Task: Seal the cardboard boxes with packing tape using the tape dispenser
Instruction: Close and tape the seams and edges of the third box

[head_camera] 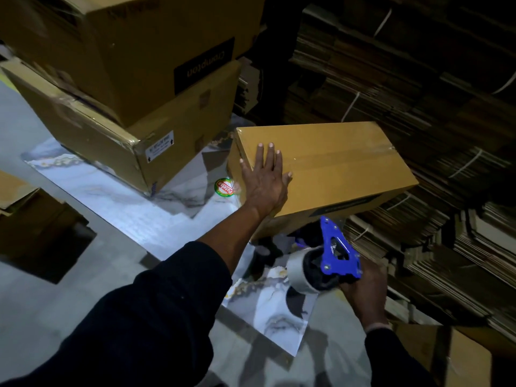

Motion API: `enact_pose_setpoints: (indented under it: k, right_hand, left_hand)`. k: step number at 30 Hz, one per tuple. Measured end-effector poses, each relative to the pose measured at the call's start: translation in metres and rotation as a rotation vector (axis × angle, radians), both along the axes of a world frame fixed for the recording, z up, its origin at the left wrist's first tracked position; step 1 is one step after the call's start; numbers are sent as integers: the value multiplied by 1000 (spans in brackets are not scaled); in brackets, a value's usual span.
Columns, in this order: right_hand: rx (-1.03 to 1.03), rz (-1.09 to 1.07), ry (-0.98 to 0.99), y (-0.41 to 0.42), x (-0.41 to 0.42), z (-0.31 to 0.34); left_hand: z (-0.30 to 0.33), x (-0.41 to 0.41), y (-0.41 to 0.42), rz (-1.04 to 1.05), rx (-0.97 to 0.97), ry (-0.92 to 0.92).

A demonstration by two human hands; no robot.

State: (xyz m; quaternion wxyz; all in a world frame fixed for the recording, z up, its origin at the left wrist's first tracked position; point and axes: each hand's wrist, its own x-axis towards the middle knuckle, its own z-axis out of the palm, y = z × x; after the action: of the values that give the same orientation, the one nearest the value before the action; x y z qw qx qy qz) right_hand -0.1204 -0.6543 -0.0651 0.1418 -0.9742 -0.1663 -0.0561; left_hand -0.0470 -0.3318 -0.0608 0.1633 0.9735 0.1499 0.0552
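Note:
A long brown cardboard box (pixel 340 169) lies in the middle of the view, with clear tape running along its top seam. My left hand (pixel 265 180) rests flat on the box's near-left end, fingers spread. Below the box's near edge, my right hand (pixel 363 289) grips a blue tape dispenser (pixel 335 255) by its handle. The dispenser carries a roll of tape (pixel 300 270) and hangs apart from the box.
Two bigger cardboard boxes (pixel 134 88) are stacked at upper left on marble-patterned tiles (pixel 156 208). Bundles of flat cardboard (pixel 418 79) fill the right side. More boxes sit at the left edge (pixel 30 216) and lower right (pixel 458 358). A round sticker (pixel 224 187) lies by the box.

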Motion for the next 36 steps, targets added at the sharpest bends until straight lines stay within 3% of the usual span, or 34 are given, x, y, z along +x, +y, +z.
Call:
enact_pose_setpoints:
  k: [4, 9, 14, 17, 23, 27, 30, 36]
  right_hand:
    - [390, -136, 209, 19, 0, 15]
    - [781, 42, 476, 74, 15, 42]
    - [713, -124, 634, 151, 47, 71]
    - [902, -110, 672, 179, 60, 77]
    - [1017, -304, 715, 182, 72, 69]
    - [1020, -384, 696, 188, 75, 64]
    - [1007, -390, 688, 188, 76, 60]
    - [1047, -415, 722, 186, 83, 51]
  left_hand:
    - [-6, -2, -1, 27, -47, -106]
    - [-7, -4, 0, 47, -89, -188]
    - [-8, -3, 3, 38, -105, -206]
    - [-10, -3, 4, 22, -105, -217]
    - [-8, -2, 3, 39, -100, -219]
    - [-5, 7, 13, 119, -248, -350]
    - [1, 29, 38, 231, -366, -309]
    - [10, 75, 97, 368, -894, -333]
